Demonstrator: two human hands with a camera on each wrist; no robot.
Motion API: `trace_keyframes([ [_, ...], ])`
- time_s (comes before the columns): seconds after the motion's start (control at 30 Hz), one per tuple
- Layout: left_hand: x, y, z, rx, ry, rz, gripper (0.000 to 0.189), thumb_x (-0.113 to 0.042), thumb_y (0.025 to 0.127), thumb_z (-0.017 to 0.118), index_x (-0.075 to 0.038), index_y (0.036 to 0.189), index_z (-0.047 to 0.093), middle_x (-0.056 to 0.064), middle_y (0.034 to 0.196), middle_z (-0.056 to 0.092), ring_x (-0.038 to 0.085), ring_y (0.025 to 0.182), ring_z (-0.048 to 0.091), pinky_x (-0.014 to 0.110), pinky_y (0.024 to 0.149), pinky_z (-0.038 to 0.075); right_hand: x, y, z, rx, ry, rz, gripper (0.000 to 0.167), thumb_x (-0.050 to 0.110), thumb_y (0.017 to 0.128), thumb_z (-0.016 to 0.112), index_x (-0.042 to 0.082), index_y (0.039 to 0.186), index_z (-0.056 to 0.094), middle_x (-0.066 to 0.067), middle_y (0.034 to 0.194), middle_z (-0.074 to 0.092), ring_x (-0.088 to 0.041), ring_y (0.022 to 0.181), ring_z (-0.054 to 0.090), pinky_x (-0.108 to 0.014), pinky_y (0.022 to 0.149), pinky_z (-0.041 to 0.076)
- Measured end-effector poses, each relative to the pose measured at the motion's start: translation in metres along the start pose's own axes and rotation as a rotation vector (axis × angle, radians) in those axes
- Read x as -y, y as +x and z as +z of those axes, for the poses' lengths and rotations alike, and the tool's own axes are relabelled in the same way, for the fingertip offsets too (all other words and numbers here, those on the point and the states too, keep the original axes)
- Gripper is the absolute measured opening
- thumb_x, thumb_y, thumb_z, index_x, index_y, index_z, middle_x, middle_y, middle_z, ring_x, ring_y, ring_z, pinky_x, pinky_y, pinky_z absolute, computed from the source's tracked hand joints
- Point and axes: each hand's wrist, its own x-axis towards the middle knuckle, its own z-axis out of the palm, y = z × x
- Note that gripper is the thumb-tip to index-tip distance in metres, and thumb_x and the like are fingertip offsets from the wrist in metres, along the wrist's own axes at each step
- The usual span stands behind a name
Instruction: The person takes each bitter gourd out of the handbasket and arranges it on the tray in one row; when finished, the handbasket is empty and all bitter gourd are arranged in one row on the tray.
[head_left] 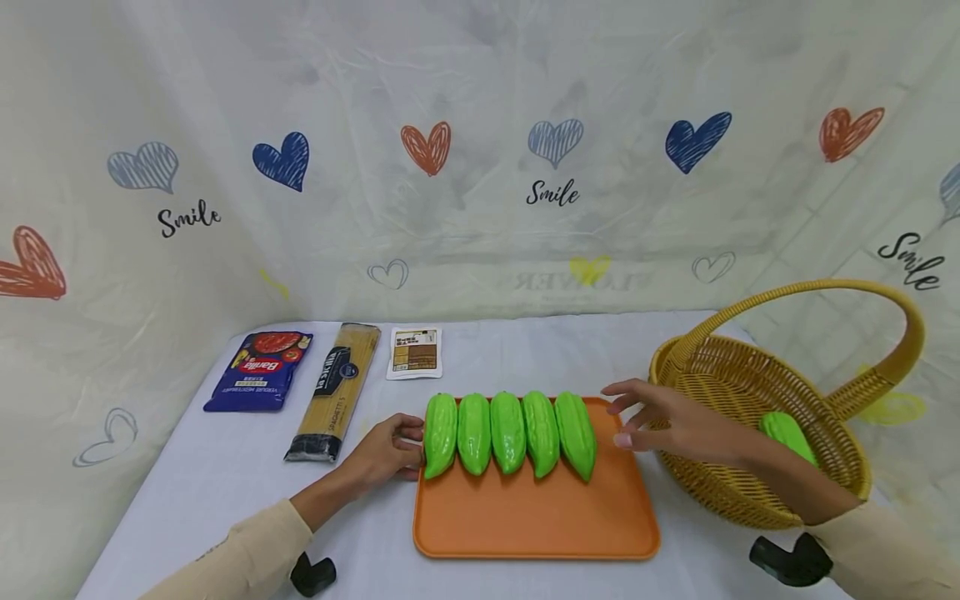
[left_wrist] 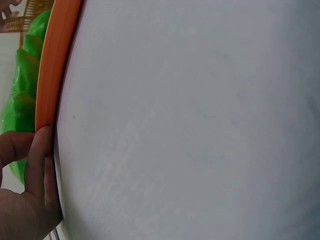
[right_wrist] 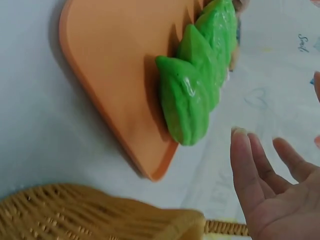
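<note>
An orange tray point(head_left: 532, 525) lies on the table with several bright green, ridged, pod-shaped pieces point(head_left: 508, 435) side by side along its far half. At the tray's left rim, my left hand point(head_left: 386, 450) holds the edge; in the left wrist view its thumb and fingers point(left_wrist: 37, 160) pinch that rim beside the nearest green piece. My right hand point(head_left: 663, 421) hovers by the tray's far right corner, fingers spread and holding nothing. The right wrist view shows the same right hand point(right_wrist: 280, 185) apart from the end green piece point(right_wrist: 185, 102).
A wicker basket point(head_left: 678, 367) with a tall handle stands at the right, another green piece point(head_left: 787, 435) inside it. At the back left lie a blue Barilla packet point(head_left: 258, 372), a spaghetti pack point(head_left: 337, 392) and a small white-and-brown sachet point(head_left: 415, 352). A heart-printed curtain hangs behind.
</note>
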Motion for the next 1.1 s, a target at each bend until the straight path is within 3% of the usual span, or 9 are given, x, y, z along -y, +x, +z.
trace_keyframes([
  [0.13,0.0,0.0,0.0,0.006,0.006,0.0,0.063,-0.003,0.082,0.07,0.002,0.14,0.046,0.018,0.127,0.056,0.019,0.1,0.066,0.038,0.076,0.065,-0.005,-0.014,-0.008,0.031,0.014,-0.025,0.056,0.021,0.095,0.067,0.006,0.144,0.044,-0.018,0.127,0.058,-0.014,0.099,0.066,-0.028,0.079,0.059],
  [0.37,0.001,0.001,-0.002,-0.004,0.026,-0.019,0.063,-0.003,0.082,0.07,0.0,0.14,0.047,0.017,0.127,0.056,0.02,0.101,0.066,0.036,0.076,0.065,-0.017,-0.034,-0.022,0.119,0.039,-0.064,0.047,0.013,0.097,0.063,0.004,0.14,0.047,-0.015,0.123,0.058,-0.016,0.096,0.065,-0.025,0.078,0.057],
  [0.5,0.0,0.001,-0.001,-0.005,0.032,-0.018,0.063,-0.004,0.082,0.07,0.0,0.14,0.047,0.017,0.127,0.057,0.021,0.101,0.067,0.035,0.076,0.065,-0.024,-0.045,-0.033,0.169,0.07,-0.04,0.046,0.009,0.099,0.058,0.004,0.143,0.046,-0.013,0.126,0.06,-0.018,0.1,0.065,-0.027,0.08,0.058],
  [0.67,-0.001,0.001,-0.001,-0.006,0.034,-0.023,0.062,-0.004,0.082,0.07,0.0,0.139,0.048,0.017,0.126,0.057,0.021,0.1,0.067,0.035,0.076,0.065,-0.035,-0.053,-0.05,0.198,0.114,0.014,0.049,0.008,0.1,0.055,-0.004,0.146,0.041,-0.021,0.13,0.059,-0.012,0.109,0.064,-0.029,0.082,0.06],
  [0.83,-0.001,0.002,-0.001,-0.011,0.031,-0.034,0.061,-0.005,0.082,0.07,-0.001,0.139,0.048,0.015,0.125,0.057,0.02,0.099,0.066,0.036,0.076,0.065,-0.055,-0.056,-0.07,0.138,0.107,0.107,0.051,0.011,0.101,0.053,-0.007,0.146,0.038,-0.021,0.129,0.059,-0.011,0.103,0.066,-0.034,0.076,0.062],
  [1.07,0.001,0.002,-0.001,0.006,0.023,-0.025,0.06,-0.005,0.083,0.07,-0.001,0.139,0.048,0.015,0.126,0.056,0.019,0.099,0.067,0.036,0.077,0.065,-0.088,-0.061,-0.099,0.006,-0.048,0.263,0.059,0.025,0.101,0.056,-0.003,0.149,0.035,-0.028,0.136,0.053,-0.007,0.103,0.065,-0.035,0.074,0.06],
  [1.1,0.001,0.002,-0.001,0.007,0.023,-0.023,0.06,-0.005,0.083,0.07,-0.001,0.139,0.048,0.016,0.126,0.056,0.019,0.099,0.067,0.036,0.077,0.065,-0.092,-0.061,-0.102,-0.004,-0.081,0.279,0.06,0.027,0.101,0.056,-0.003,0.149,0.035,-0.029,0.138,0.053,-0.011,0.106,0.065,-0.035,0.075,0.06],
])
